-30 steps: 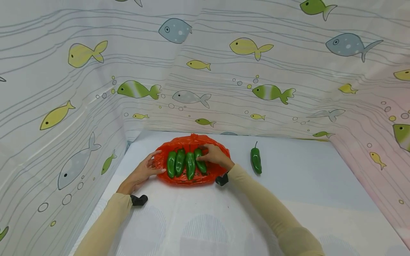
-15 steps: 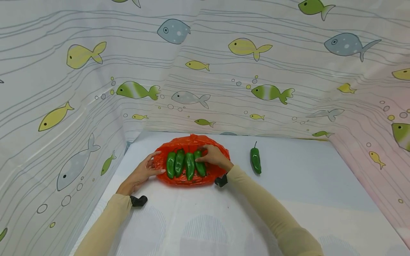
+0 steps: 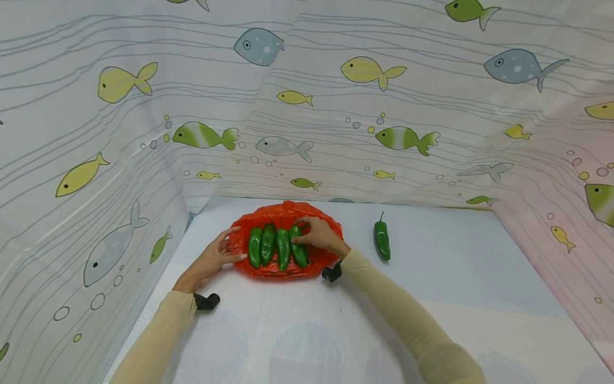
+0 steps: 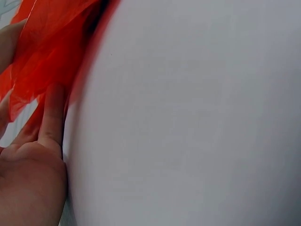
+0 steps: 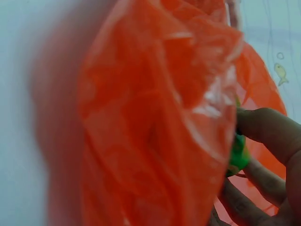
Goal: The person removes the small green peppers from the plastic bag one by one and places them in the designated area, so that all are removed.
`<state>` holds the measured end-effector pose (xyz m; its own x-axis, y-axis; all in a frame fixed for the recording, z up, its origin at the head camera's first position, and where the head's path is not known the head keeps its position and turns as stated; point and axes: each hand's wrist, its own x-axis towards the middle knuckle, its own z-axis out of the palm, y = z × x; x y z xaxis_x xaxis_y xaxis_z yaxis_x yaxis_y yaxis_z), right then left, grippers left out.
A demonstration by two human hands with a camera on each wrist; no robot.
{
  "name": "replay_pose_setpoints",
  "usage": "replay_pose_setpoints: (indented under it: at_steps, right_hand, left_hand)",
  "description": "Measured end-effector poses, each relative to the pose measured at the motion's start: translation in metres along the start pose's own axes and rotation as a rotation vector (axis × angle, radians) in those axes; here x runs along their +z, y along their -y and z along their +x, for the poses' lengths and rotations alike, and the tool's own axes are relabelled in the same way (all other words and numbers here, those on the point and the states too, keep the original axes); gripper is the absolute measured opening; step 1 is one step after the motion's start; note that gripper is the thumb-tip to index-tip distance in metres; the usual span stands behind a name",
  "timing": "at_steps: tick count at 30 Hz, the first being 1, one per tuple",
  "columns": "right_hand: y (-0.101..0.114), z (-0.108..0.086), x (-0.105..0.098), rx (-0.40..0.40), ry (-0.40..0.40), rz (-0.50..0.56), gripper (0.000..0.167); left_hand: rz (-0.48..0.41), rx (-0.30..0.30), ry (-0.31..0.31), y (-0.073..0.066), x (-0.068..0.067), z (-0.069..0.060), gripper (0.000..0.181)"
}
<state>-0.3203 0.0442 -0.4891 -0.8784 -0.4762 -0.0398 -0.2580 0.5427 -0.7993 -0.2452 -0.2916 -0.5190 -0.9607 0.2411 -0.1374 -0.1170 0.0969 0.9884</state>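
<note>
An orange-red plastic bag [image 3: 273, 273] lies spread at the back of the table, its rim folded up around several glossy green peppers [image 3: 283, 250] laid side by side. At the bag's left end, my left hand [image 3: 211, 261] holds the rim between thumb and fingers; in the left wrist view some fingers [image 4: 53, 113] lie straight against the film. Inside the bag, my right hand [image 3: 320, 234] pinches the upper part of the rightmost pepper [image 3: 300, 255]. Seen from the right wrist, the bag wall hides most of that pepper.
Another green pepper [image 3: 382, 241] with a long stem lies alone to the right of the bag. White cloth covers the table [image 3: 431, 266]. Behind and at both sides stands a fish-print curtain [image 3: 331, 122].
</note>
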Motion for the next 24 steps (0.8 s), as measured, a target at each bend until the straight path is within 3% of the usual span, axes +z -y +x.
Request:
replay_pose_setpoints:
  at_steps: [8,14,20,24]
  right_hand:
    - [0.008,-0.007,-0.009,0.002,0.006,0.094,0.056]
    - [0.012,-0.013,-0.013,-0.002,-0.008,0.081,0.055]
    - [0.014,-0.021,-0.014,-0.034,0.036,0.114,0.062]
    - [0.013,-0.026,-0.014,-0.052,0.037,0.082,0.061]
  left_hand:
    - [0.016,-0.009,-0.013,-0.004,0.000,0.002,0.093]
    - [0.019,0.010,-0.004,-0.006,0.003,0.004,0.092]
    - [0.022,0.005,-0.008,-0.002,0.003,0.002,0.091]
    - [0.038,-0.003,-0.024,-0.001,0.003,-0.001,0.092]
